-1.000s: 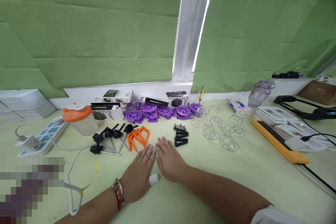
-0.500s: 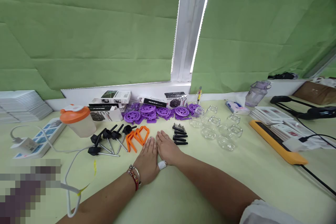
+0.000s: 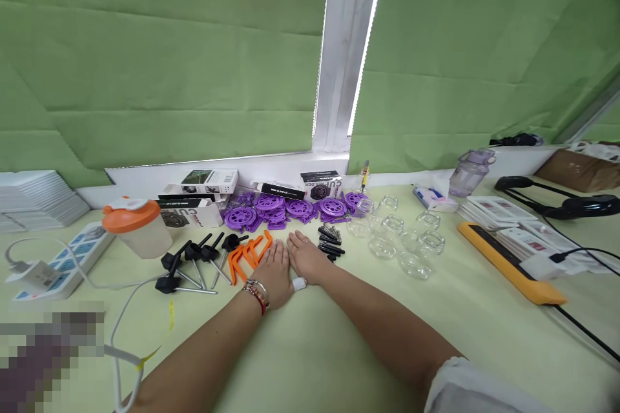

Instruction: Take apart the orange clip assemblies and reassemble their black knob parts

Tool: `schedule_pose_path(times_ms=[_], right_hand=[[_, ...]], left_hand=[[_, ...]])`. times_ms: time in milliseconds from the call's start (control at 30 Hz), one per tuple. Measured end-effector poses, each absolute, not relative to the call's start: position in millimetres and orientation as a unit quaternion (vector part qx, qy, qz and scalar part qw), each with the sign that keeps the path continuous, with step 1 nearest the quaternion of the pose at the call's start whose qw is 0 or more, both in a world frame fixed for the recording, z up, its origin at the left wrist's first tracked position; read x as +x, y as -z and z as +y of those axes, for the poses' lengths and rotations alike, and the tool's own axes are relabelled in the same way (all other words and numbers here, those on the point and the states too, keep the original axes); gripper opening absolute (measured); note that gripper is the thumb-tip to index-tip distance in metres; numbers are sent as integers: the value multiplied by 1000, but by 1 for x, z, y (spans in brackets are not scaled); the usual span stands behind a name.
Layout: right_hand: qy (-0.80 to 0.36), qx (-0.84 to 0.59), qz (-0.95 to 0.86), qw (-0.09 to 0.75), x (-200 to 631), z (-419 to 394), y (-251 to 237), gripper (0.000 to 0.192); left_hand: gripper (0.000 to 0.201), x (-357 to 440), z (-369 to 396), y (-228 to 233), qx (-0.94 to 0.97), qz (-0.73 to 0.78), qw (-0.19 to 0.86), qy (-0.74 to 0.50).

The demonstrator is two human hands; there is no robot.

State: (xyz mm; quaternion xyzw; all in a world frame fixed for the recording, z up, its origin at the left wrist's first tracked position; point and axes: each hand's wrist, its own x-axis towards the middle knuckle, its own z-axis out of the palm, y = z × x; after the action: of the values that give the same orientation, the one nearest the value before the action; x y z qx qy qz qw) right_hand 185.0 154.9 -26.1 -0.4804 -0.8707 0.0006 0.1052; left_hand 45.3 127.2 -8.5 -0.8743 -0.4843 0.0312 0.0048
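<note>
Both hands flat on worktop (image 3: pixel 339 361), fingers spread, gripping nothing. Left hand (image 3: pixel 274 271) touches right hand (image 3: pixel 305 260) side by side. Orange clips (image 3: pixel 248 253) just left of left hand; black parts (image 3: pixel 330 246) just right of right hand.

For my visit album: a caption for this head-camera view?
Two hands, left hand and right hand, flat beside orange clips and purple wheels.
</note>
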Motion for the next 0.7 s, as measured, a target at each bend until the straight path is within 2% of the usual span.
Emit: schedule_pose_path(times_ms=[300, 567, 700], right_hand=[[-18, -514, -852, 104, 184, 155, 22, 52], [-115, -518, -828, 182, 202, 144, 0, 61], [-93, -596, -774, 191, 233, 130, -1, 69]], left_hand=[[87, 42, 135, 11, -882, -471, 22, -25], [79, 36, 129, 8, -877, -478, 24, 28], [79, 32, 117, -1, -876, -481, 21, 21]])
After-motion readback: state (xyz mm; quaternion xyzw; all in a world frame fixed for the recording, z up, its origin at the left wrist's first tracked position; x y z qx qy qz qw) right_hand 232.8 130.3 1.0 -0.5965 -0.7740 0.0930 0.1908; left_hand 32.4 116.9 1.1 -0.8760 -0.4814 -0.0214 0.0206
